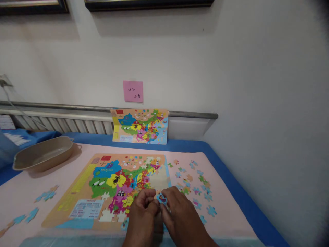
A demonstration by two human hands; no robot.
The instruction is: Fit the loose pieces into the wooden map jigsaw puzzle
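In the head view, the right hand's (178,207) grip pinches a puzzle piece (161,198) over the puzzle's (77,192) right side; the left hand (144,207) curls close by, its grip unclear. The piece could drop if that pinch slackens; a low right wrist could scatter loose pieces (211,210) on the bench (231,214).

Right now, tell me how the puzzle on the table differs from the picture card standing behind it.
The puzzle lies flat; the picture card stands upright. The puzzle has bare gaps, while the picture card looks complete. The puzzle also appears larger than the picture card. Both carry much the same colourful design, with a red flag at upper left.
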